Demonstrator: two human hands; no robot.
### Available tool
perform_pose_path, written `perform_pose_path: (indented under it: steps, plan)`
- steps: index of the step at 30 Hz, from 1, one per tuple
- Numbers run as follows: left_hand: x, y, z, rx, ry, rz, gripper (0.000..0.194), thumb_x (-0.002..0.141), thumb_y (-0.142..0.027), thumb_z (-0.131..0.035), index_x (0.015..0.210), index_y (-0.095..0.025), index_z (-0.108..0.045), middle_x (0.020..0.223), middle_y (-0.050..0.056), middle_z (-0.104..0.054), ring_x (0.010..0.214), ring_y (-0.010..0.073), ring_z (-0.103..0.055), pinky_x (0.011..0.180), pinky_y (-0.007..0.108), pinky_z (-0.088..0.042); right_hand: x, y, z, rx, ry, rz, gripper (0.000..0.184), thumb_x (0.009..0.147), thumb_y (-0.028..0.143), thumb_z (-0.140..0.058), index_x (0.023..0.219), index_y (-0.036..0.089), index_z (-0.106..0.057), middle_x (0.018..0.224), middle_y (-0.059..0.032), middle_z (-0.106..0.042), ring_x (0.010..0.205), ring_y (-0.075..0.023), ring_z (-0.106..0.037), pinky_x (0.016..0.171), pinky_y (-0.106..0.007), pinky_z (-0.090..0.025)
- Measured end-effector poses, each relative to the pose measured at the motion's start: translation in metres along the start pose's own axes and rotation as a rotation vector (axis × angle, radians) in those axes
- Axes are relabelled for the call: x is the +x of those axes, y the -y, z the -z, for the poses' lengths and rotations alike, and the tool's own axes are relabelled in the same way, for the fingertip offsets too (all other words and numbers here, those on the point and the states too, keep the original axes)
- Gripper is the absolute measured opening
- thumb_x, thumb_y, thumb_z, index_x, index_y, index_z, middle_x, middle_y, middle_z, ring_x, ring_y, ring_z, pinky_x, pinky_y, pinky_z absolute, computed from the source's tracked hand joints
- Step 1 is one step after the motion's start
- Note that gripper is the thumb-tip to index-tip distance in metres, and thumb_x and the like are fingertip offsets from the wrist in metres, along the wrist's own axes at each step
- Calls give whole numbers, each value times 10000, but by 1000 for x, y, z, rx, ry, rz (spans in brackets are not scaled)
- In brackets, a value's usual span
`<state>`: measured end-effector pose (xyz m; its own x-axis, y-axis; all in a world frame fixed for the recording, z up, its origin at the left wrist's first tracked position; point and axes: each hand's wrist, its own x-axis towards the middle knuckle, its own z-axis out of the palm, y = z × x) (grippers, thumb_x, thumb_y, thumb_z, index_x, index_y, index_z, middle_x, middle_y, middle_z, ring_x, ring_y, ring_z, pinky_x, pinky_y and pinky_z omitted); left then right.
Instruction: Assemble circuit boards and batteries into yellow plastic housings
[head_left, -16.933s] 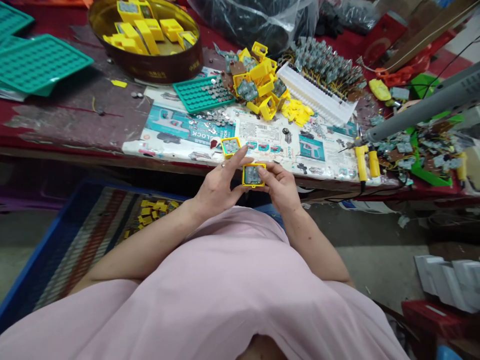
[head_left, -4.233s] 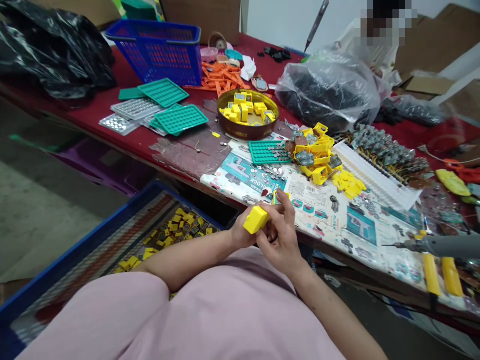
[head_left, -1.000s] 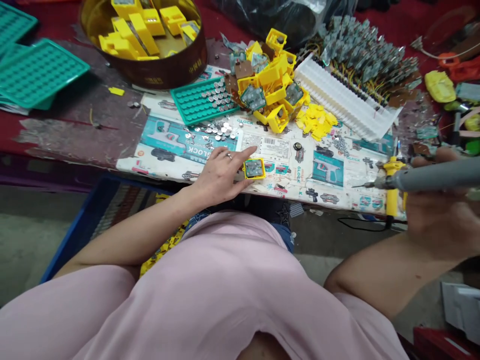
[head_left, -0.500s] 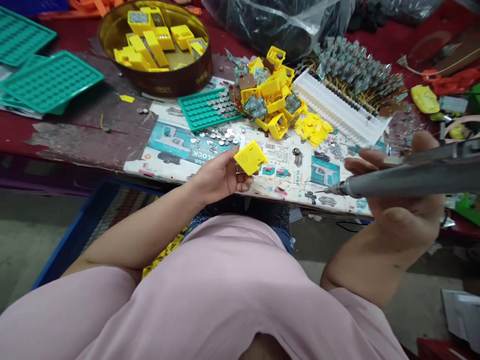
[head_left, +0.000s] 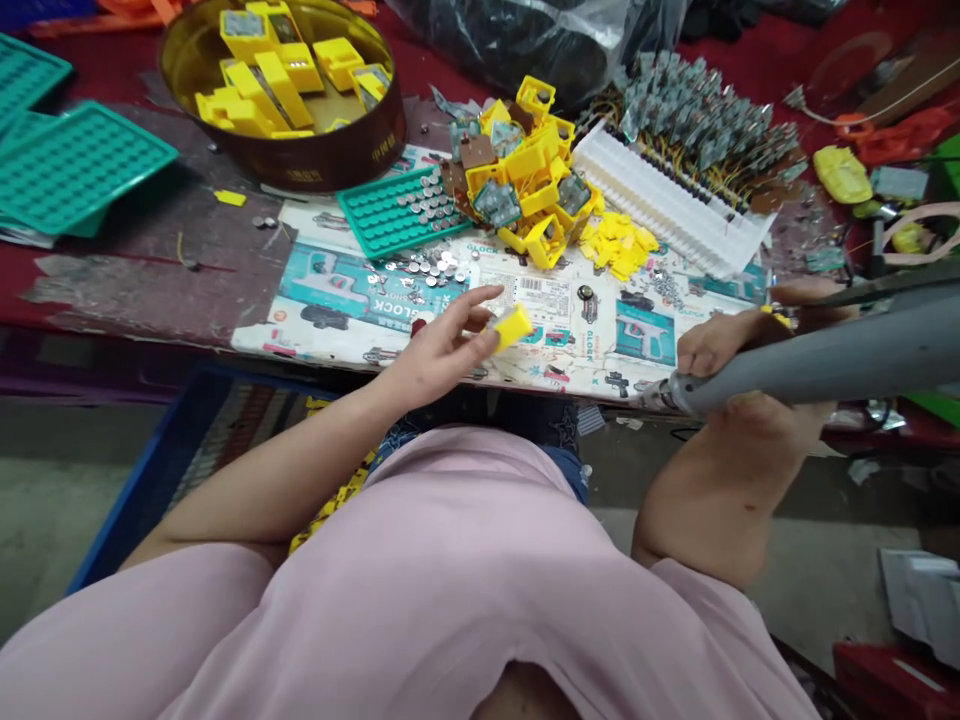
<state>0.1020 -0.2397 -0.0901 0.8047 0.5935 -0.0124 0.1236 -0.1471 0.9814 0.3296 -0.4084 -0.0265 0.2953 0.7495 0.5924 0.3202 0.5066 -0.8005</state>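
Observation:
A small yellow plastic case (head_left: 514,326), blurred and turned edge-on, sits at the thumb tip of my left hand (head_left: 448,345) over the front of the cardboard. The index finger stretches out above it, and the fingers behind the case are partly hidden. On the right, my right hand (head_left: 739,350) is wrapped around a grey power screwdriver (head_left: 810,362), its tip pointing left past the table's front edge. Beyond my left hand lie loose button cells (head_left: 435,266) and a green tray (head_left: 375,215) with more cells in its pockets.
Behind are a round tin (head_left: 307,165) of yellow cases, a heap of yellow cases with circuit boards (head_left: 532,180), flat yellow pieces (head_left: 619,245), and a white rack (head_left: 667,205) beside wired boards (head_left: 697,120). Green trays (head_left: 90,165) lie left; a blue crate (head_left: 142,470) stands below.
The yellow case has turned in my left hand from its broad perforated face to a narrow side, and the fingers have spread. The screwdriver and right hand have shifted left and slightly down.

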Motion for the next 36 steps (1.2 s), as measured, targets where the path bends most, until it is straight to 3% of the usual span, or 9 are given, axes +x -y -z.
perform_pose_path:
  steps: [3,5,8,10,13,18,23,29,36]
  plan:
    - [-5,10,-5,631,-67,-316,647,868,-447,-622,1425,-163,-456,1219,149,-644,1125,292,-600,961,448,-475,0,-8,-13,22,-110,34,499,733,494,-781,1202,416,-631,686,94,-639,650,-133,-635,714,-338,-613]
    - [-7,15,-8,842,-87,-412,641,878,-410,-622,1433,-144,-442,1170,148,-672,1083,296,-615,948,450,-466,-2,-14,-22,39,-148,17,465,799,541,-719,1231,428,-589,834,97,-705,801,-145,-707,861,-409,-625]
    - [-8,19,-9,952,-103,-463,682,895,-457,-604,1453,-122,-401,1132,145,-690,1024,288,-628,918,428,-460,0,-21,-28,17,-173,-1,497,814,566,-706,1259,409,-550,861,99,-721,747,-151,-731,717,-386,-653]
    - [-7,20,-9,975,-114,-480,686,904,-493,-586,1451,-126,-395,1120,139,-696,1011,285,-628,923,425,-449,6,-22,-28,-44,-223,-17,487,825,543,-712,1250,363,-555,732,106,-700,614,-138,-699,594,-325,-613]
    - [-6,20,-8,958,-118,-482,689,902,-499,-588,1452,-136,-386,1110,132,-701,1016,285,-628,927,425,-440,18,-17,-25,-151,-308,-67,448,845,527,-705,1232,345,-572,691,107,-708,591,-120,-677,606,-297,-562]
    - [-6,21,-8,940,-98,-480,672,914,-502,-559,1457,-143,-392,1108,127,-704,1008,284,-631,929,433,-445,29,-6,-23,-206,-417,16,182,827,534,-710,910,373,-718,731,124,-710,645,-86,-670,622,-262,-547]
    - [-6,18,-9,887,-45,-431,666,910,-509,-550,1450,-138,-428,1318,175,-626,1181,312,-587,1001,438,-405,24,-11,-28,-183,-421,-29,387,795,492,-753,1150,369,-663,719,110,-711,623,-114,-664,669,-312,-556]
    - [-4,12,-13,878,-30,-400,718,899,-577,-548,1469,-160,-421,1422,191,-561,1265,337,-543,1082,493,-346,17,-13,-33,-115,-397,-49,406,786,376,-764,1168,349,-629,726,106,-716,581,-125,-635,623,-315,-525]
    - [-6,17,-14,816,40,-499,335,973,-292,-459,1236,-250,-662,1382,143,-615,1252,276,-583,1032,514,-481,9,-10,-28,-161,-385,-88,420,798,383,-731,1187,313,-589,712,100,-704,559,-108,-637,572,-285,-545]
